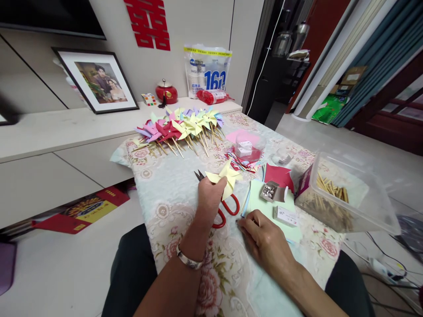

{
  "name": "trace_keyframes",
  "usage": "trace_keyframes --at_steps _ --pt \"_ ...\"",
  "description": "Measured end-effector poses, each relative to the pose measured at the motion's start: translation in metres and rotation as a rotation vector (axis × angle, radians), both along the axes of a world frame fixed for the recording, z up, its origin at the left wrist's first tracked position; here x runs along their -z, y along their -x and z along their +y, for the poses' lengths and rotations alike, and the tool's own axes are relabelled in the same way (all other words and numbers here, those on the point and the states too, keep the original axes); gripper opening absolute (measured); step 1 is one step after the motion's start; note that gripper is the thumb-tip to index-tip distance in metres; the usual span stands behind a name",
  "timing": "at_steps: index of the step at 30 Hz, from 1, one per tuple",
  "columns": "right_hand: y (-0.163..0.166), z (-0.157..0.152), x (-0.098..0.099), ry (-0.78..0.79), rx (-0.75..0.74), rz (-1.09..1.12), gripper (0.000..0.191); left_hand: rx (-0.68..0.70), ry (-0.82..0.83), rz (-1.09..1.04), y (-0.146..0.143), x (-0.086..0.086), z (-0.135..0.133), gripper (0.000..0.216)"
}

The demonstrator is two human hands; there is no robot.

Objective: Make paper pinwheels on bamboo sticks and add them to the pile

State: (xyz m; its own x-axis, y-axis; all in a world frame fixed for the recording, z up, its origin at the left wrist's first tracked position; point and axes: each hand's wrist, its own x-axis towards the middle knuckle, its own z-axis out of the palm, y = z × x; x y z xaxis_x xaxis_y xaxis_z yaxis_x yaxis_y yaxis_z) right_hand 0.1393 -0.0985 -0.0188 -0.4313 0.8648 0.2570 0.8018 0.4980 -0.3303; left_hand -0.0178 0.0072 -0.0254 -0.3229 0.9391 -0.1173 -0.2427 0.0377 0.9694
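My left hand point(211, 193) pinches a pale yellow paper pinwheel point(228, 176) at its lower left, above the tablecloth. Beneath that hand lie scissors with red handles point(235, 206), their dark blades pointing up and left. My right hand point(264, 233) is closed near the table's middle, with a tiny tack-like thing point(237, 223) at its fingertips. Next to it, an open small box point(269, 192) of shiny silver tacks and a closed white box point(286, 216) sit on light green paper sheets point(259, 198).
Finished pinwheels point(185, 125) on sticks lie massed at the far left. A clear plastic bin point(366, 215) of short wooden sticks stands at the right edge. Coloured paper pieces point(243, 164) lie beside a clear round container point(257, 147) at the back.
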Motion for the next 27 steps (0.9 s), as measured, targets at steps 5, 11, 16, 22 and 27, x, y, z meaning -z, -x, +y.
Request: trace_keyframes --at_steps 5,11,16,22,27 --pt "0.003 0.006 0.002 -0.055 -0.038 -0.087 0.025 0.012 -0.008 0.009 0.000 0.001 0.000 0.020" --pt "0.005 0.011 0.001 -0.041 -0.033 -0.144 0.018 0.021 -0.020 0.024 0.000 0.002 0.000 0.019" --pt "0.006 0.014 -0.002 -0.060 -0.018 -0.106 0.018 0.019 -0.034 0.017 0.001 0.006 0.002 0.019" --pt "0.009 0.020 -0.002 -0.038 -0.050 -0.114 0.021 0.012 -0.024 0.004 0.000 0.007 0.003 0.020" --pt "0.012 0.023 -0.002 -0.017 -0.020 -0.171 0.018 0.005 -0.017 -0.003 0.000 0.005 0.002 0.018"
